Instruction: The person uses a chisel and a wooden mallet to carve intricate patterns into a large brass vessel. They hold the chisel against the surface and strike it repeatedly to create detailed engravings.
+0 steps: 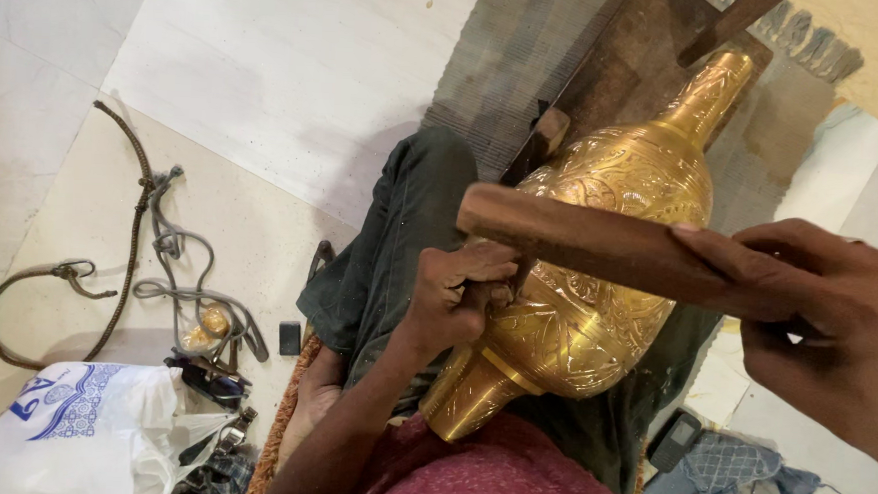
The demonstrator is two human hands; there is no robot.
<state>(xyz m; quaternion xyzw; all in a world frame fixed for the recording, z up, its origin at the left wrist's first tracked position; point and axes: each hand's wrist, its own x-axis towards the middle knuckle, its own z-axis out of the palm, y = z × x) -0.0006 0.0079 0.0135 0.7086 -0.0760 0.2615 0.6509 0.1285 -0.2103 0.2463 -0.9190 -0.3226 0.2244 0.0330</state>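
Engraved brass vase (597, 285) lying tilted across lap, neck resting on wooden block (649, 58). Wooden mallet (590, 240) gripped by right hand (826, 317), raised. Left hand (456, 296) closed around small tool, tip hidden, against vase. Advisable: short, square strikes; vase kept braced.

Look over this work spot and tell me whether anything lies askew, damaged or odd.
Nothing looks damaged. The engraved brass vase lies tilted across the lap, steadied by the left hand, while the right hand holds a brown wooden block over it. A loose grey cord sprawls tangled on the pale floor.
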